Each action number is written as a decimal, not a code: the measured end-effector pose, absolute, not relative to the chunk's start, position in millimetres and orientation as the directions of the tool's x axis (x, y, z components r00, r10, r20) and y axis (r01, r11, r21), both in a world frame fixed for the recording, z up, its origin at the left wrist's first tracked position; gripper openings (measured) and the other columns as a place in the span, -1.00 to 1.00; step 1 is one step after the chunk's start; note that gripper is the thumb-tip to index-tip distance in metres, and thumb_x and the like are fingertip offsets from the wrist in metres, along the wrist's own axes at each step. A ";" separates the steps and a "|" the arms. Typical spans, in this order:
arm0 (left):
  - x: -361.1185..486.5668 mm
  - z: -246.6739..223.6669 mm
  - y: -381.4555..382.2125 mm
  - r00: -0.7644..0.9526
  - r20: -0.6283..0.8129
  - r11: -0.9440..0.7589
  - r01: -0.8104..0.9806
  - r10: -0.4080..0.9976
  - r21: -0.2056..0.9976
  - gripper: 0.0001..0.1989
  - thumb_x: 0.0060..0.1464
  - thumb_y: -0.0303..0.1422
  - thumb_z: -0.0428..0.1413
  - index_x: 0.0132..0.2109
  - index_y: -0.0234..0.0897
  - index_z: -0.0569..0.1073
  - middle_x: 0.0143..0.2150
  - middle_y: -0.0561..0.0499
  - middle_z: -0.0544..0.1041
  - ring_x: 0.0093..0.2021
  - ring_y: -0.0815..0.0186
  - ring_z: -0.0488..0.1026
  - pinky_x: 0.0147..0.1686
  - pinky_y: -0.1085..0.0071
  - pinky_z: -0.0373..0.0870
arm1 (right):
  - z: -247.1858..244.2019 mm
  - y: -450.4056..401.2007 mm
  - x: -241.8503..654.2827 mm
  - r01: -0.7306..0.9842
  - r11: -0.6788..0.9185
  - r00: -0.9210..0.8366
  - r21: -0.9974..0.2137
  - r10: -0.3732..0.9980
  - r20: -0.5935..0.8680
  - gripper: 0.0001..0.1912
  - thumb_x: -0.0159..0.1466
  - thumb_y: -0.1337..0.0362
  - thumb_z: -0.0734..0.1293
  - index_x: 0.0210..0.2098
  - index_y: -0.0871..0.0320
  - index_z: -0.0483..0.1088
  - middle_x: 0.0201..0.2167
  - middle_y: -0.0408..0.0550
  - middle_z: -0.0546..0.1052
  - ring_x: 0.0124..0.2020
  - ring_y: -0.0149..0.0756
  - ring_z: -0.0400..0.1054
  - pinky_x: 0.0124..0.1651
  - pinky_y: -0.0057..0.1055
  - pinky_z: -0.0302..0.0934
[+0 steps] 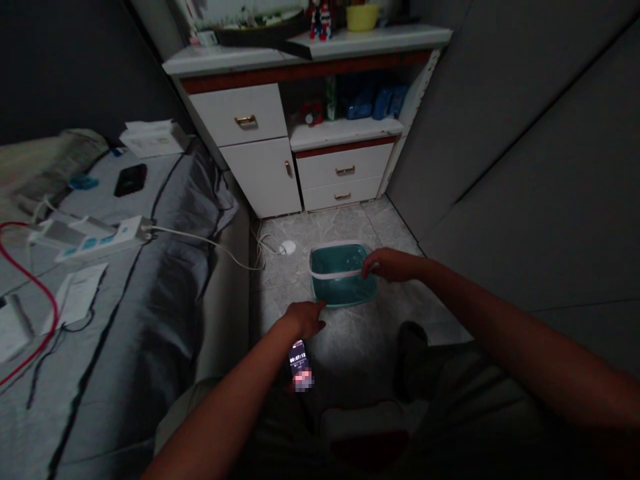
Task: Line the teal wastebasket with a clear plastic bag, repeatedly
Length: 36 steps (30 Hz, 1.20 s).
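Bare forearms (220, 400) reach in from the lower corners of the frame, above a dark-clothed lap (450, 400). At lower centre, the left hand (305, 319) hovers at the near edge of a teal plastic basin (345, 283), its fingers (317, 308) loose, extended and holding nothing. The right hand (393, 265) lies at the basin's right rim, its fingers (370, 267) lightly curled at the end of a white handle (335, 273) that crosses the basin; whether they grip it, I cannot tell. The basin sits on grey marble-patterned floor tiles (395, 227), just in front of a white cabinet (285, 127) with brass pulls at the top of the frame. Below the left hand, a phone (299, 360) shows a lit screen with digits, its lower end blurred. Along the left side, a grey-covered bed (125, 360) carries a white power strip (85, 239), a red cable (30, 293), papers (75, 297) and a black phone (130, 180). A white cord (215, 243) runs from the strip down to the floor. A grey padded wall (515, 147) fills the right side.
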<state>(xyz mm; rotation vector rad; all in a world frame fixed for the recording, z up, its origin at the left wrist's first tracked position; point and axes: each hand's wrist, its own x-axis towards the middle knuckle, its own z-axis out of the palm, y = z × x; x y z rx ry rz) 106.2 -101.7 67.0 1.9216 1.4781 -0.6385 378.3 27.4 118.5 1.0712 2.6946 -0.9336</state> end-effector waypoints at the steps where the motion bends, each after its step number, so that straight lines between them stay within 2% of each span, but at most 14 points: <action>1: 105.2 65.9 -100.8 0.232 -0.706 -0.174 0.973 0.670 0.155 -0.25 0.33 -0.11 0.07 0.58 -0.09 0.13 0.39 -0.29 0.47 0.33 -0.13 0.48 0.20 0.03 0.46 | 129.1 42.1 375.0 0.644 0.566 -0.743 -0.515 0.622 -0.246 -0.63 0.26 0.49 0.29 -0.16 0.10 0.71 -0.16 -0.07 0.71 -0.11 -0.26 0.57 0.01 -0.44 0.32; 4: 100.6 61.4 -97.6 0.189 -0.721 -0.177 0.980 0.667 0.094 -0.25 0.35 -0.13 0.03 0.60 -0.07 0.07 0.37 -0.29 0.49 0.31 -0.15 0.49 0.18 -0.01 0.47 | 150.8 92.1 360.6 0.645 0.567 -0.685 -0.512 0.726 -0.060 -0.62 0.26 0.49 0.25 -0.17 0.14 0.69 -0.16 -0.06 0.70 -0.12 -0.27 0.54 0.05 -0.42 0.30; 8: 95.0 54.5 -93.2 0.184 -0.728 -0.160 0.982 0.660 0.103 -0.29 0.34 -0.15 0.03 0.58 0.00 0.13 0.39 -0.24 0.48 0.33 -0.11 0.48 0.18 0.01 0.48 | 154.9 148.3 342.1 0.734 0.506 -0.506 -0.453 0.852 0.133 -0.60 0.22 0.54 0.23 -0.09 0.20 0.63 -0.06 0.02 0.65 -0.03 -0.23 0.48 0.11 -0.37 0.27; 11: 93.6 50.4 -91.1 0.188 -0.718 -0.158 0.981 0.670 0.109 -0.31 0.34 -0.15 0.03 0.56 0.00 0.18 0.39 -0.23 0.48 0.34 -0.11 0.48 0.19 0.03 0.48 | 146.5 165.4 336.3 0.789 0.469 -0.436 -0.397 0.883 0.176 -0.59 0.23 0.51 0.27 0.02 0.21 0.57 0.06 0.09 0.57 0.08 -0.17 0.42 0.18 -0.31 0.26; 17: 92.4 48.4 -87.5 0.199 -0.715 -0.111 0.979 0.670 0.169 -0.32 0.33 -0.15 0.06 0.54 0.00 0.22 0.39 -0.23 0.47 0.34 -0.14 0.47 0.19 0.03 0.46 | 129.0 160.2 343.5 0.794 0.512 -0.450 -0.328 0.857 0.249 -0.56 0.27 0.41 0.31 0.12 0.11 0.50 0.21 0.09 0.44 0.16 -0.07 0.39 0.26 -0.12 0.30; 21: 78.9 40.2 -76.3 0.152 -0.683 0.033 0.968 0.715 0.249 -0.28 0.33 -0.07 0.08 0.55 -0.01 0.19 0.30 -0.21 0.57 0.30 -0.11 0.51 0.17 0.11 0.44 | 124.2 156.7 354.8 0.786 0.535 -0.463 -0.309 0.841 0.278 -0.56 0.30 0.33 0.32 0.16 0.08 0.51 0.35 0.09 0.35 0.24 0.03 0.36 0.27 -0.02 0.31; 24: 59.1 19.8 -62.6 0.076 -0.570 0.152 0.927 0.818 0.343 -0.39 0.38 -0.13 0.01 0.50 -0.09 0.26 0.12 -0.21 0.67 0.18 -0.02 0.58 0.14 0.18 0.43 | 121.0 146.7 367.2 0.784 0.543 -0.458 -0.301 0.833 0.311 -0.53 0.33 0.29 0.30 0.21 0.07 0.51 0.46 0.06 0.23 0.30 0.10 0.32 0.26 0.02 0.32; 26: 44.9 0.3 -51.9 0.004 -0.492 0.233 0.877 0.870 0.420 -0.46 0.39 -0.20 0.01 0.43 -0.18 0.35 0.07 -0.21 0.66 0.15 0.05 0.58 0.17 0.23 0.40 | 114.9 134.2 376.8 0.802 0.518 -0.419 -0.298 0.843 0.338 -0.55 0.36 0.30 0.27 0.20 0.07 0.53 0.50 0.03 0.19 0.30 0.08 0.32 0.25 -0.02 0.32; 28: 32.8 -20.5 -40.5 -0.057 -0.504 0.336 0.808 0.862 0.484 -0.50 0.37 -0.24 0.03 0.37 -0.24 0.43 0.15 -0.25 0.61 0.17 0.06 0.55 0.20 0.23 0.38 | 102.0 120.0 386.0 0.848 0.429 -0.323 -0.309 0.883 0.339 -0.61 0.39 0.32 0.23 0.11 0.07 0.58 0.45 0.01 0.27 0.24 0.00 0.38 0.21 -0.11 0.34; 30: 24.3 -39.6 -30.3 -0.084 -0.623 0.498 0.688 0.778 0.529 -0.49 0.38 -0.20 0.01 0.38 -0.20 0.42 0.27 -0.26 0.54 0.20 0.03 0.52 0.13 0.19 0.44 | 81.1 107.9 394.8 0.896 0.292 -0.224 -0.335 0.948 0.227 -0.65 0.41 0.35 0.19 -0.04 0.11 0.62 0.28 0.05 0.45 0.13 -0.10 0.45 0.15 -0.22 0.36; 32: 19.4 -55.2 -22.8 -0.066 -0.720 0.639 0.523 0.691 0.564 -0.46 0.40 -0.09 -0.02 0.43 -0.06 0.37 0.42 -0.20 0.41 0.25 0.00 0.49 0.03 0.19 0.50 | 54.9 99.3 404.2 0.920 0.170 -0.216 -0.353 0.972 -0.095 -0.67 0.40 0.39 0.20 -0.17 0.17 0.63 0.04 0.09 0.59 0.03 -0.15 0.50 0.10 -0.30 0.36; 34: 17.6 -66.5 -18.5 -0.069 -0.759 0.723 0.370 0.647 0.583 -0.44 0.38 -0.04 0.00 0.43 0.02 0.35 0.51 -0.13 0.31 0.30 0.00 0.45 -0.01 0.23 0.51 | 28.6 92.6 414.4 0.926 0.018 -0.216 -0.377 0.846 -0.488 -0.70 0.35 0.44 0.25 -0.14 0.21 0.65 -0.08 0.13 0.64 -0.03 -0.14 0.53 0.03 -0.32 0.38; 36: 18.3 -72.9 -16.6 -0.118 -0.766 0.764 0.263 0.632 0.590 -0.46 0.34 -0.11 0.05 0.39 -0.04 0.40 0.50 -0.14 0.32 0.28 0.04 0.46 -0.03 0.29 0.51 | 6.6 85.6 424.2 0.885 -0.181 -0.208 -0.430 0.672 -0.711 -0.61 0.30 0.46 0.27 0.00 0.18 0.64 -0.01 0.15 0.65 -0.01 -0.12 0.55 -0.03 -0.30 0.41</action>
